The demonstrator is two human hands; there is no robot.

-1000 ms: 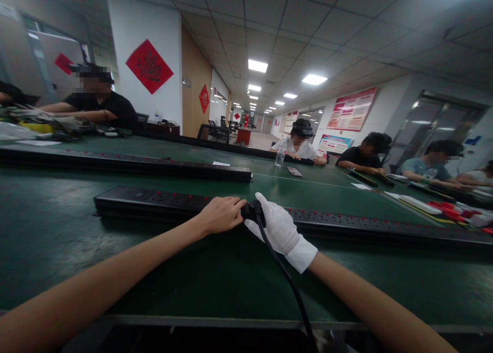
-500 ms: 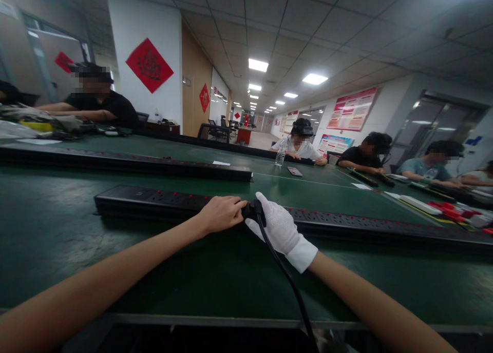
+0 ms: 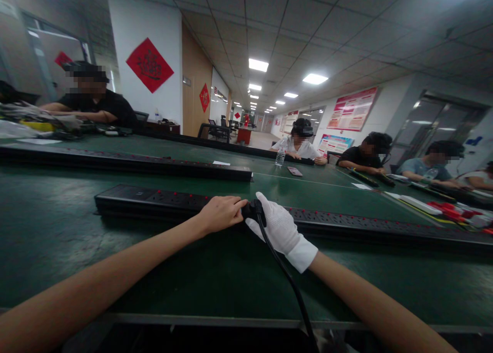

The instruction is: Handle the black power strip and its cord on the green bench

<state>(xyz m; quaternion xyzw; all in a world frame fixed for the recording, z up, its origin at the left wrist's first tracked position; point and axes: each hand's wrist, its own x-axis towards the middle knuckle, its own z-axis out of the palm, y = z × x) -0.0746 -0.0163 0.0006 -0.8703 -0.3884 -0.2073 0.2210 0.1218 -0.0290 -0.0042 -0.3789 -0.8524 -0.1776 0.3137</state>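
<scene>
A long black power strip (image 3: 339,220) with sockets and small red dots along its top lies across the green table before me. My right hand (image 3: 278,224), in a white dotted glove, is closed round a black plug (image 3: 253,208) at the middle of the strip. From the plug a black cable (image 3: 287,271) runs down over the near table edge. Just left of it, my bare left hand (image 3: 222,212) grips the strip with curled fingers, its index fingertip against the plug. Whether the plug's pins sit in a socket is hidden.
Behind lies a second black power strip (image 3: 154,163). Further back stand a water bottle (image 3: 281,154) and a phone (image 3: 295,171). Red and white items (image 3: 454,212) lie at the right, a pile of cables (image 3: 34,119) at the far left. Several co-workers sit around the table.
Both my hands, the plug and the cable keep their places. The co-worker at the far left has shifted slightly to the left.
</scene>
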